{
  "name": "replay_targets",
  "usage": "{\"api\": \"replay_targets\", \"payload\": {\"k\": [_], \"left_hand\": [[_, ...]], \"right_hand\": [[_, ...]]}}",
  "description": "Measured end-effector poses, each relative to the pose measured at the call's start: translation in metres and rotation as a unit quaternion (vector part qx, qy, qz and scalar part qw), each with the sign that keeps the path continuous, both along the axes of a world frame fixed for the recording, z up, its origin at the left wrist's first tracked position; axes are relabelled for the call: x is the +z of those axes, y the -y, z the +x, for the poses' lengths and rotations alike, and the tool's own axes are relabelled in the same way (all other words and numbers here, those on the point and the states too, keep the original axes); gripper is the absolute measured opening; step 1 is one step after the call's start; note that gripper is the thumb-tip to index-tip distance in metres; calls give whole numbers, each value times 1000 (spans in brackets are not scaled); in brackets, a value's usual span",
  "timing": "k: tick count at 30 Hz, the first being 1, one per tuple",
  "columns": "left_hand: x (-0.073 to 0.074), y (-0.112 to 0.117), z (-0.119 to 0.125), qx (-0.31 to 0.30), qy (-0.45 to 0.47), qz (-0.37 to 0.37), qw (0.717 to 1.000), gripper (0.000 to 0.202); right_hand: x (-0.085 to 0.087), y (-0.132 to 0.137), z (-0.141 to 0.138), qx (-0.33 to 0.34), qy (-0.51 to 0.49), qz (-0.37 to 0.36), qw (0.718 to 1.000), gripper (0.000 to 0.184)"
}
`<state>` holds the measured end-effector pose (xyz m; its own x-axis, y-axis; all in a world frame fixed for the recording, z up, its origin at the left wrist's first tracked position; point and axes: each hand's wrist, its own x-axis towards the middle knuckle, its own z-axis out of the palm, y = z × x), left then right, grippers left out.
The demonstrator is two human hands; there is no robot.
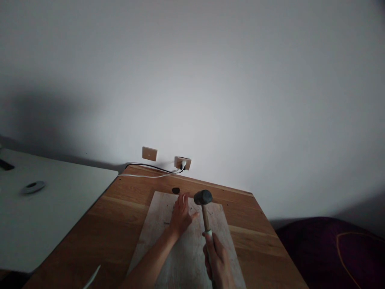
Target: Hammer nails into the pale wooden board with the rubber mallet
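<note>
Black-headed mallet (205, 216), pale board (188, 257) lying beneath

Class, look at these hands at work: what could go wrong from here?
The mallet in the right hand has its dark head close to the left hand in this view, so a stray swing might catch the fingers. The board lies on the wooden table with no clamp in sight, so a blow could make it slide.

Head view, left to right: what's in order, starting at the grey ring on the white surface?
Grey ring → blank wall plate → left hand → mallet's dark head → right hand → purple item.
</note>
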<state>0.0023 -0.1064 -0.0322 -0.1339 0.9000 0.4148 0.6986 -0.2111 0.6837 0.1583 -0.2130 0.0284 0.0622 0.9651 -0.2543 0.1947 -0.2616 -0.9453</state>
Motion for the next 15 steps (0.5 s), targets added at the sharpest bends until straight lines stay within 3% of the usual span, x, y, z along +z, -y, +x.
{"api": "replay_targets", "payload": {"k": [6,11,15], "left_hand": [[3,1,0,-20,-7,4,1000,84],[12,5,-2,-25,-8,-4,1000,77],[18,5,-7,-12,61,35,997,67]], "right_hand": [[-4,-1,-3,46,17,-48,998,76],[10,23,4,-34,-38,-49,998,76],[15,35,7,-66,-53,-54,995,71]]}}
